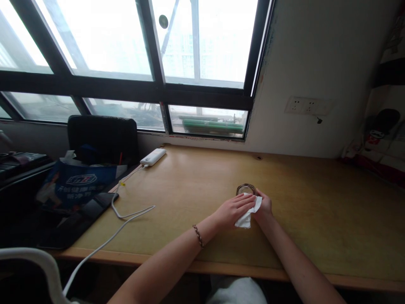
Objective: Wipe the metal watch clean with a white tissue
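Note:
A round, clear glass dish with a brownish rim (pixel 246 188), perhaps an ashtray or a bowl, is over the wooden desk in front of me. My right hand (pixel 264 204) grips its right side, with most of the fingers hidden behind it. Across the near side of the glass lies my left hand (pixel 236 208), fingers together, pressing a white tissue (pixel 245 220) against it. The tissue hangs below the left palm and sticks out toward my right thumb. A braided bracelet (pixel 198 235) is around my left wrist. The lower part of the glass is covered.
A white power bank (pixel 153 156) rests at the desk's far left edge, its white cable (pixel 131 217) looping over the desktop (pixel 322 207). Left of the desk are a black chair (pixel 103 137) and a blue bag (pixel 85 179). Windows and a wall socket (pixel 305 105) are behind.

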Demonstrator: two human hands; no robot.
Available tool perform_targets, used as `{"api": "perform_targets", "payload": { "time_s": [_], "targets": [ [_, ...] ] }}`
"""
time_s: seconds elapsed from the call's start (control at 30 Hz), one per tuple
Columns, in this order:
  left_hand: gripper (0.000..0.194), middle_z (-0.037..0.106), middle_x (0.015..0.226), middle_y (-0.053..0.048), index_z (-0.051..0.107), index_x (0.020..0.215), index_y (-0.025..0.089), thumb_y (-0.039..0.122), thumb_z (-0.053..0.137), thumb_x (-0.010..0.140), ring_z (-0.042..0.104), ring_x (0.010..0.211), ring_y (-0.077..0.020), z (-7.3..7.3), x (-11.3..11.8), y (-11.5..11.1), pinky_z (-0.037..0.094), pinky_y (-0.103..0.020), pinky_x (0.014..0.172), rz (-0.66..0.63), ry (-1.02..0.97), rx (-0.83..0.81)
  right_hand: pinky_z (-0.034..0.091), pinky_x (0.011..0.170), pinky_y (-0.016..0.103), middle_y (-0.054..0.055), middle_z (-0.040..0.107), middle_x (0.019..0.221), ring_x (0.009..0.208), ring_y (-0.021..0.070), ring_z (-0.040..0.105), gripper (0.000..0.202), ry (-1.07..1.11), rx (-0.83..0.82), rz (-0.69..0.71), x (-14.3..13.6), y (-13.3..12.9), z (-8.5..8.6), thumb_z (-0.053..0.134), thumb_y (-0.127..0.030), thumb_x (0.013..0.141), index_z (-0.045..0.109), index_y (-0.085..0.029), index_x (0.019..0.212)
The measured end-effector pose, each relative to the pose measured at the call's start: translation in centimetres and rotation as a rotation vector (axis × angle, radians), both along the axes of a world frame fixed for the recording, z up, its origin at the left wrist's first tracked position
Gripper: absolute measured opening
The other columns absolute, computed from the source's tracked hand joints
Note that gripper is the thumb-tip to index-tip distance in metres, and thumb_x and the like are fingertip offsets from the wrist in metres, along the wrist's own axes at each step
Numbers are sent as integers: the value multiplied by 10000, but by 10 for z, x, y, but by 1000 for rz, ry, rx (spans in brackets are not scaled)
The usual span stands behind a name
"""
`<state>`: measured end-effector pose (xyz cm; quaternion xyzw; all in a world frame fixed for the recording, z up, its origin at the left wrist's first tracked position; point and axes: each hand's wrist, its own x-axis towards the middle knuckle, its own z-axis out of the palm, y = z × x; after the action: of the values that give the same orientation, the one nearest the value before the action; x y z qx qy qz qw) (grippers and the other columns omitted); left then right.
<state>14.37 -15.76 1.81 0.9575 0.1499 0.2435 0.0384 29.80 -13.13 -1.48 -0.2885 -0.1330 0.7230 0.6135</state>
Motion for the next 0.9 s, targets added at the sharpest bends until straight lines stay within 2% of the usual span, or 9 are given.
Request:
{"api": "perform_targets", "payload": {
  "time_s": [0.13, 0.3, 0.43, 0.53, 0.6, 0.73, 0.8, 0.9],
  "targets": [
    [557, 319, 1318, -101, 280, 1260, 129, 317, 423, 755, 202, 1247, -179, 4, -1, -2, 174, -352, 1040, -15, 19, 24, 481, 595, 302, 5, 590, 482, 486, 143, 564, 227, -20, 27, -166, 7, 2, -1, 408, -209, 732, 531, -170, 545],
    [529, 355, 1295, -107, 317, 1238, 130, 281, 429, 744, 251, 1229, -191, -1, -2, 1, 204, -380, 1028, 86, -71, 9, 472, 596, 300, 3, 585, 484, 487, 132, 552, 242, 62, 23, -200, 16, 4, 0, 381, -195, 719, 532, -177, 532],
    [563, 330, 1306, -128, 293, 1245, 114, 211, 451, 714, 218, 1240, -206, -7, -1, 3, 226, -414, 1018, 189, -178, -30, 477, 644, 320, 48, 650, 641, 623, 163, 602, 206, 35, 36, -152, 13, 1, 7, 407, -204, 707, 601, -149, 667],
    [591, 277, 1331, -140, 264, 1260, 105, 158, 445, 700, 192, 1248, -219, -7, -1, 4, 232, -441, 1011, 198, -238, -66, 481, 662, 311, 76, 662, 767, 731, 177, 609, 211, 13, 68, -93, 5, -2, 14, 424, -203, 702, 614, -126, 750],
    [584, 262, 1339, -134, 256, 1268, 113, 153, 435, 713, 194, 1247, -219, -6, -2, 3, 235, -443, 1012, 169, -279, -88, 486, 610, 274, 55, 659, 729, 665, 153, 607, 181, -21, 77, -46, -1, -5, 16, 436, -186, 706, 608, -132, 724],
    [539, 281, 1333, -116, 276, 1268, 125, 158, 417, 748, 218, 1240, -211, -3, -2, 1, 257, -416, 1013, 122, -383, -156, 444, 441, 212, -13, 576, 488, 407, 95, 516, 163, -112, 60, 43, -12, -11, 16, 448, -150, 718, 565, -148, 604],
    [494, 318, 1315, -108, 310, 1253, 131, 146, 396, 766, 264, 1222, -201, -4, -1, 2, 288, -396, 1002, 131, -445, -223, 441, 432, 217, -16, 559, 465, 392, 97, 505, 178, -116, 66, 40, -14, -12, 15, 447, -157, 728, 553, -149, 586],
    [410, 392, 1270, -96, 374, 1214, 148, 142, 346, 805, 366, 1163, -188, -8, 2, 6, 342, -387, 965, 199, -572, -346, 469, 494, 238, 11, 608, 547, 476, 115, 554, 188, -67, 48, -26, -12, -13, 18, 431, -161, 743, 571, -137, 620]
  ]
}}
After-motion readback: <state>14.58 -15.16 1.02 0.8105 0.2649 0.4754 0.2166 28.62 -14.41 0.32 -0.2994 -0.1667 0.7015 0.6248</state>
